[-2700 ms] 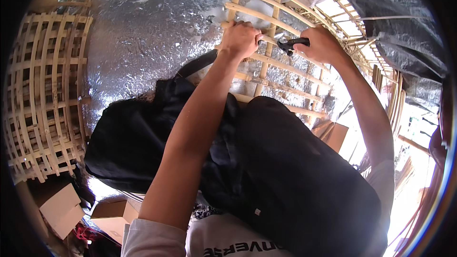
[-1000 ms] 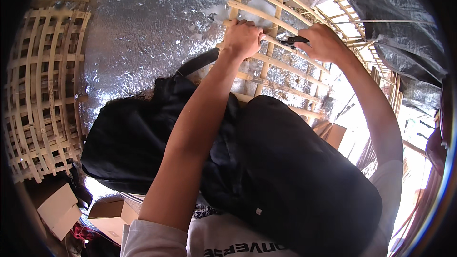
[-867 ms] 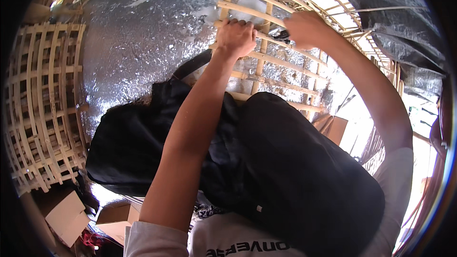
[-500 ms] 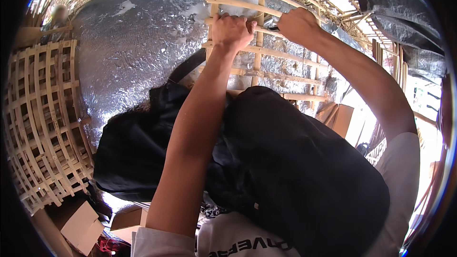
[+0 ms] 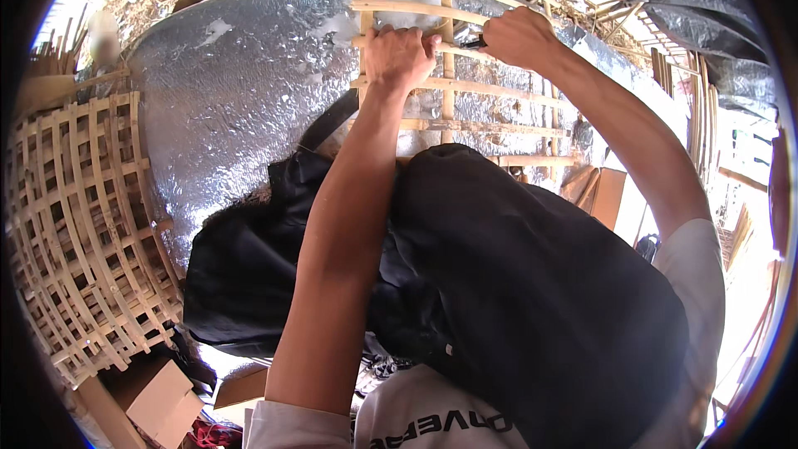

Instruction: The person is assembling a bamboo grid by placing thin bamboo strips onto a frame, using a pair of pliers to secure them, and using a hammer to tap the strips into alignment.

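Note:
My left hand (image 5: 401, 60) is closed over a slat of a pale bamboo lattice (image 5: 447, 108), with its thumb toward the right. Just to its right, my right hand (image 5: 519, 37) is wrapped around a small dark tool (image 5: 474, 43). Only the tool's dark end shows between the two hands, so its kind is hidden. That end lies close to the same slat; whether it touches cannot be seen. The lattice's lower part reaches down behind my black-clothed knees (image 5: 532, 258).
A silver foil sheet (image 5: 241, 75) spreads under and left of the lattice. Another bamboo lattice stack (image 5: 91, 224) stands at the left. Cardboard boxes (image 5: 162, 403) sit at the lower left, and another box (image 5: 609, 198) lies right of my knees. Dark plastic sheeting (image 5: 706, 17) hangs at the upper right.
The view has shifted slightly. My left hand keeps its hold on the slat. More of the dark tool shows beside my right hand, which has moved a little up.

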### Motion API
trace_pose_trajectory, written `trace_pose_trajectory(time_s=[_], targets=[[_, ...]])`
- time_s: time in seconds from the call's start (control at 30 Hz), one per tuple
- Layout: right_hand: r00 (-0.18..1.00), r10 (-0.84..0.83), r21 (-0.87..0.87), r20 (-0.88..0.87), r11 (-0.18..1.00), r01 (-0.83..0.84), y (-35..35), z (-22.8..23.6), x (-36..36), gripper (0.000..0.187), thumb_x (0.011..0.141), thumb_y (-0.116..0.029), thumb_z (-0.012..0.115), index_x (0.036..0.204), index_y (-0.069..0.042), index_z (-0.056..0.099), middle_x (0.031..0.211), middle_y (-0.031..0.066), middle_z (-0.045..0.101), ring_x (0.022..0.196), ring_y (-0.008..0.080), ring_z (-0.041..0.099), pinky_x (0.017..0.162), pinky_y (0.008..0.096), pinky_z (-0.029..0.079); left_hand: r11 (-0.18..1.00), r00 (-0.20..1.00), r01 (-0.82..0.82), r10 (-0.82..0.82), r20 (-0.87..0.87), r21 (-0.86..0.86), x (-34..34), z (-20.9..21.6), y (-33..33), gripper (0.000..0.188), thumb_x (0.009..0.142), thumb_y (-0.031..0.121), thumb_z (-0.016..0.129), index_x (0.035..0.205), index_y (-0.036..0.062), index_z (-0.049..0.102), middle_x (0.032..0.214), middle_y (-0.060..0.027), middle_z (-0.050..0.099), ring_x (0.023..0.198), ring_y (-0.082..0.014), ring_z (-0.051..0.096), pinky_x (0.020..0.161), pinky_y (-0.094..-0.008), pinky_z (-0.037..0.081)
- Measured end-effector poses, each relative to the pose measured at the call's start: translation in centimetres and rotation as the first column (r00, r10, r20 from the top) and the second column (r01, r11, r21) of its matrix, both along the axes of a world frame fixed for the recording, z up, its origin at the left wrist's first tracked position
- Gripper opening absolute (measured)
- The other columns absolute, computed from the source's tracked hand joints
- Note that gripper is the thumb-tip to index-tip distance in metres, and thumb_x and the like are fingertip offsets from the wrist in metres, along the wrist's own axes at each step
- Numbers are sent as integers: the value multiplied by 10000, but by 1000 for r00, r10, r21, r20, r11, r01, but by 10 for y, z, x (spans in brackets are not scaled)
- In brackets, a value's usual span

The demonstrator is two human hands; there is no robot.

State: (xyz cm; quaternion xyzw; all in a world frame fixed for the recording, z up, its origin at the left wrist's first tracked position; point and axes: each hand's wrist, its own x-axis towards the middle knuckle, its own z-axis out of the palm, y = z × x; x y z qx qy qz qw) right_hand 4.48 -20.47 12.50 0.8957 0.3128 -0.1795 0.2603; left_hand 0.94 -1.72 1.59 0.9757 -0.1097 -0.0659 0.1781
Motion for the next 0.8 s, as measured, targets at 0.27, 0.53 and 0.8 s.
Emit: trace_pose_trajectory(time_s=[0.27, 0.53, 0.8], targets=[[1000, 11, -16, -22, 1000, -12, -3, 3, -1, 519, 918, -486, 630, 689, -25, 693, 616, 143, 655, 613, 339, 682, 593, 416, 559, 999, 1000, -5, 5, 10, -35, 0, 0, -1, 540, 1017, 513, 365, 959, 124, 734, 786, -67, 719, 923, -225, 645, 931, -406, 391], [999, 23, -110, -34, 994, -26, 28, 11, 2, 410, 912, -424, 654, 734, -65, 737, 723, 144, 699, 710, 302, 707, 617, 414, 561, 998, 999, -2, -1, -51, -58, 2, -1, 7, 479, 1021, 445, 366, 1053, 118, 715, 940, -79, 742, 1012, -240, 645, 1000, -419, 384], [600, -697, -86, -393, 678, 730, 48, 50, -17, 281, 882, -138, 485, 890, 57, 687, 872, 232, 711, 832, 359, 712, 741, 462, 574, 987, 999, 26, -21, 35, -156, -1, -12, 12, 373, 1027, 366, 396, 1045, 113, 671, 976, -102, 724, 1025, -290, 632, 984, -463, 386]])
